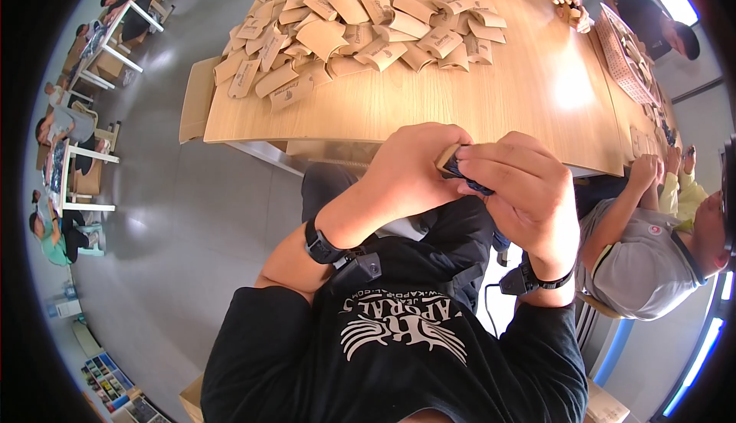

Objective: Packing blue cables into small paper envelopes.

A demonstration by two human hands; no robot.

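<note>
Just off the table's near edge, my two hands meet over a small brown cardboard pillow box. My left hand is closed around it, hiding most of its body. Its end faces my right hand, whose fingers pinch a dark blue corded item at the box's end. How far the cords reach inside is hidden by the fingers. A large heap of similar brown pillow boxes lies beyond my hands on the wooden table.
A pink basket with brown pieces stands at the table's right. Across the table, a co-worker's hands hold a small brown item. Another person in grey sits close on my right. A cardboard carton stands by the table's left edge.
</note>
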